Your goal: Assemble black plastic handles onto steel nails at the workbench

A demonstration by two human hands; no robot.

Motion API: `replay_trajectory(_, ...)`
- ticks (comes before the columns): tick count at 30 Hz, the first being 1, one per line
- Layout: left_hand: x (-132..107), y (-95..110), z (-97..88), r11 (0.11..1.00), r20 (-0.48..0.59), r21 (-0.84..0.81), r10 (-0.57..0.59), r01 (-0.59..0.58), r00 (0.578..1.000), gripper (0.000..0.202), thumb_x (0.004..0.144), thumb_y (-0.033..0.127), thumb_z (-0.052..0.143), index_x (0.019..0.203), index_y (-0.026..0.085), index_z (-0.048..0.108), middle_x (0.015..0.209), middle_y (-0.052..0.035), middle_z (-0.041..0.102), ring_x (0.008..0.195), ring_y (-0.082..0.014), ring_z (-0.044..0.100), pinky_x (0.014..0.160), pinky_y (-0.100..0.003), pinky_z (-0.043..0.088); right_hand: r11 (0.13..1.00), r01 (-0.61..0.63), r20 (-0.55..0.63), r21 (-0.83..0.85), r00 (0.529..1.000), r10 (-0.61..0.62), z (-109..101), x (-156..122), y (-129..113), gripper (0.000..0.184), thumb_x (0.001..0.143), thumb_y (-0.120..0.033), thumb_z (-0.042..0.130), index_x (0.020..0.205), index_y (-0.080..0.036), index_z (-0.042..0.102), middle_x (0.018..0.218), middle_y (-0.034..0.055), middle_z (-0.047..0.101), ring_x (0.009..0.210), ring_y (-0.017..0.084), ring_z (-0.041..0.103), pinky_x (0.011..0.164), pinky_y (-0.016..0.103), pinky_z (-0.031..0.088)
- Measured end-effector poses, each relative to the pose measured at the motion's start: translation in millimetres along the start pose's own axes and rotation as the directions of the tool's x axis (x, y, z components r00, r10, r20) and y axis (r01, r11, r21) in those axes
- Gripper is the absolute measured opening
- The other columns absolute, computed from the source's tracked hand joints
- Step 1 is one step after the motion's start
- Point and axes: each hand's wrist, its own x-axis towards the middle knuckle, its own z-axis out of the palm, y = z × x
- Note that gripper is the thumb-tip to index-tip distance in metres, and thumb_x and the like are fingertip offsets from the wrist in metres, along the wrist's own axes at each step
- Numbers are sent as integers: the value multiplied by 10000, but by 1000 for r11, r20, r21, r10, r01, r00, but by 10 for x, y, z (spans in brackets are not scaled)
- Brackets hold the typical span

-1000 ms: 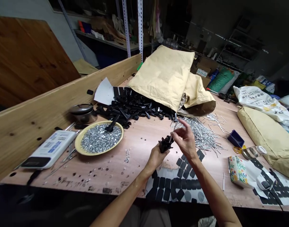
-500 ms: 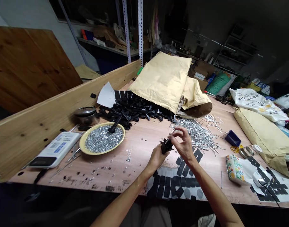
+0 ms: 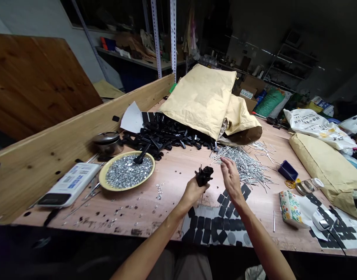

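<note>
My left hand [image 3: 192, 193] is closed around a cluster of black plastic parts [image 3: 204, 176]. A thin metal pin [image 3: 201, 168] stands up through the cluster, and a thin end shows below it. My right hand [image 3: 231, 182] is off to the right of the cluster, fingers stretched out, with nothing visible in it. Just behind the right hand lies a heap of loose metal pins [image 3: 248, 165]. Black rectangular pads [image 3: 225, 224] lie in rows on a pale sheet under my forearms.
A yellow bowl [image 3: 102, 184] of small silvery pieces holds a black scoop [image 3: 141, 154]. Behind it lie a lidded metal pot [image 3: 108, 143], a black parts pile [image 3: 166, 134] and a paper sack [image 3: 200, 101]. A white scale [image 3: 71, 182] sits left; a blue tray [image 3: 287, 170] sits right.
My right hand has let go of the pin at the cluster, moved right and opened its fingers. The black cluster has turned slightly in my left hand, with the pin now upright in it.
</note>
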Motion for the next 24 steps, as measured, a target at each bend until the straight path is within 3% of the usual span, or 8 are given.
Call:
replay_trajectory(2,16,22,-1,999,20,-47,14,-13,1000,184,651,164,647,835,161,659,777,-35,713,775,-210,663,679,-293,511,968,-227,137,106,968,212,10,-68,123,520,825,-613,446,1131,-222,602,1223,113,553,1123,246,513,929,440,422)
replay_trajectory(3,25,28,11,997,25,-71,25,-23,999,207,654,186,657,860,160,655,803,-38,714,796,-214,662,695,-297,513,930,-328,259,166,924,280,40,-111,186,550,794,-644,471,1114,-219,610,1206,110,572,1109,247,526,923,438,427)
replay_trajectory(5,42,24,63,995,17,-90,39,-37,999,268,662,226,672,919,161,640,840,-50,705,828,-227,657,718,-310,511,828,-478,448,295,834,321,144,-198,301,577,739,-675,521,1081,-221,620,1176,98,600,1088,245,546,896,421,448)
replay_trajectory(7,58,-3,141,996,-16,-69,46,-47,999,307,683,248,663,974,159,619,876,-73,682,866,-244,646,741,-329,506,724,-533,477,439,821,315,276,-265,384,590,705,-684,550,1068,-223,611,1129,93,626,1042,245,576,831,389,486)
replay_trajectory(11,91,-104,287,993,-102,-79,78,-86,992,344,698,241,646,1028,157,591,966,-90,590,903,-236,617,810,-359,493,613,-487,334,622,873,354,475,-296,437,627,658,-665,601,1109,-234,550,1066,88,652,976,256,613,717,352,527)
replay_trajectory(14,116,-159,332,988,-101,-136,62,-76,993,285,722,318,639,952,152,607,958,-80,560,881,-215,614,827,-345,491,599,-401,259,693,914,312,523,-286,402,618,708,-640,568,1166,-232,499,1108,88,633,1037,253,594,788,365,522)
replay_trajectory(19,162,-110,293,961,-32,-275,12,-20,999,435,832,492,474,1017,119,600,972,-114,629,1007,-228,598,881,-321,456,704,-209,141,679,978,155,527,-323,327,606,772,-542,557,1280,-243,415,1247,60,549,1163,212,509,997,354,409)
replay_trajectory(24,204,-24,144,951,31,-310,7,3,1000,402,633,456,719,887,151,651,991,-94,653,1052,-275,578,906,-332,439,817,-164,108,552,986,125,535,-399,333,544,772,-385,564,1276,-221,441,1133,52,593,1059,197,547,917,320,458)
